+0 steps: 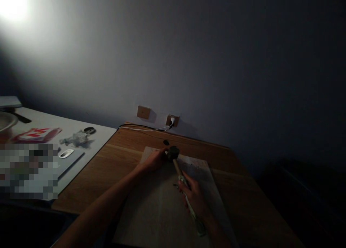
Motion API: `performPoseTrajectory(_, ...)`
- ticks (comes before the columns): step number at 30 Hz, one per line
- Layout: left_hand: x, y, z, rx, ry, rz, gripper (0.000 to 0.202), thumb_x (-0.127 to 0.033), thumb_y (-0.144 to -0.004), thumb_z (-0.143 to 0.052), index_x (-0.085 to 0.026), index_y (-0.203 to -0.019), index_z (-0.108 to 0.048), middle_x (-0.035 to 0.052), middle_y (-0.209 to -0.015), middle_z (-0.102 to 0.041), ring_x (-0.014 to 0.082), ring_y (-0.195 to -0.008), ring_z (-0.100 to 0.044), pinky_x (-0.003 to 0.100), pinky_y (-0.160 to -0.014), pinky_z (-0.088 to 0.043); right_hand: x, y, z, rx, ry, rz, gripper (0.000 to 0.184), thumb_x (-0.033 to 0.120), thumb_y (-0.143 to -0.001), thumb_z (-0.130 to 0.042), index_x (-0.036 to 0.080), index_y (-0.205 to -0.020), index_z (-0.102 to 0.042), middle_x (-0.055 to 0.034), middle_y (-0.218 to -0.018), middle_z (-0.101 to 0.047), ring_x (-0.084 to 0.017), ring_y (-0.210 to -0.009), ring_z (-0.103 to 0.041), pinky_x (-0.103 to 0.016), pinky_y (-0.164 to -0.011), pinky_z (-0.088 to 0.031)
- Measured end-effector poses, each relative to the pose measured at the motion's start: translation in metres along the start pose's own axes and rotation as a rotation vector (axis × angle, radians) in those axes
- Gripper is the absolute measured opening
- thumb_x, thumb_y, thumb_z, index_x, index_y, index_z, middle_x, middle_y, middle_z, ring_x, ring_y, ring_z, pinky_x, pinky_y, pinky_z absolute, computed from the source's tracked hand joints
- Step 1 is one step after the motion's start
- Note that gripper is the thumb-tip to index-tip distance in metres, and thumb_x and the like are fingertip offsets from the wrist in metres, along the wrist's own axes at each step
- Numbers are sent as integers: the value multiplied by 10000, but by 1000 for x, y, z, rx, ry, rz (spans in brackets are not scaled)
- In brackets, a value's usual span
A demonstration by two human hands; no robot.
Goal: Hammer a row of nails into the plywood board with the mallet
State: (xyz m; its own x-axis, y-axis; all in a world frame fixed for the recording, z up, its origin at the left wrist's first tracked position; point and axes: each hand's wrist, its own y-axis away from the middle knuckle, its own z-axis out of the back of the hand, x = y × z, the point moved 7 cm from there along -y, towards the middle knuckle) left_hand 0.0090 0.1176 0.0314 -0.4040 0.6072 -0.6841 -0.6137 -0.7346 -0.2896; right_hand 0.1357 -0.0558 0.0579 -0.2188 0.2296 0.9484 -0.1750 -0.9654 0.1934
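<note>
My right hand (192,192) is wrapped round the handle of a mallet (173,153) with a dark, blunt head and a pale, patterned grip. The handle slants down towards me, over a pale wooden board (162,204). Close beside the mallet's head is my left hand (154,160), its fingers drawn together low over the board's far edge. What those fingers pinch, if anything, is hidden in shadow and behind the mallet head. Several tiny bits (195,166) lie on the board to the right.
The board rests on a brown wooden table (100,179) against a wall. Cables run to a wall socket (173,120). A white table (105,134) adjoins on the left, bearing a crumpled plastic bag (78,138), a red-and-white packet (38,134) and a bowl (8,120).
</note>
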Motion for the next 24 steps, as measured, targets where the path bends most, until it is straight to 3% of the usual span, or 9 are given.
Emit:
performPoseTrajectory(7,-5,1,1,34,-18,21,486,-105,-813,-627,-243,-1275,-566,13,-970,-772,172,-855,-724,231,-742,-499,-5,2,11,-39,-13,-24,687,543,-842,-611,180,-1418,-512,54,-761,-533,-44,-370,-418,-161,-292,-324)
performPoseTrajectory(11,-22,6,11,0,-110,-43,304,-190,-830,-656,-214,-1133,-634,55,-1094,-726,184,-932,-689,249,-784,-500,-13,16,34,-90,-2,-39,694,551,-844,-632,198,-1431,-516,48,-761,-539,-52,-380,-437,-166,-294,-332)
performPoseTrajectory(14,-52,16,2,163,-120,-188,187,-258,-811,-701,-207,-988,-671,40,-1053,-698,164,-853,-661,231,-730,-489,-26,32,52,-99,8,-60,698,542,-848,-638,195,-1441,-516,53,-742,-528,-56,-376,-437,-176,-294,-346)
performPoseTrajectory(17,-77,29,-18,349,-173,-328,103,-223,-785,-701,-202,-885,-685,30,-923,-682,172,-814,-641,236,-708,-482,-41,47,62,-127,1,-109,693,553,-845,-639,197,-1430,-533,51,-736,-534,-55,-376,-432,-171,-293,-325)
performPoseTrajectory(20,-88,38,-32,399,-258,-413,60,-193,-794,-668,-202,-850,-689,45,-875,-661,191,-814,-625,262,-734,-493,-49,55,64,-167,-12,-118,678,557,-837,-639,188,-1401,-562,50,-730,-543,-41,-369,-415,-155,-306,-289)
performPoseTrajectory(24,-83,40,-34,408,-288,-395,119,-202,-821,-645,-210,-929,-694,61,-980,-660,185,-798,-627,265,-719,-502,-49,57,57,-155,1,-150,669,573,-822,-636,216,-1385,-580,45,-742,-551,-47,-375,-425,-156,-307,-281)
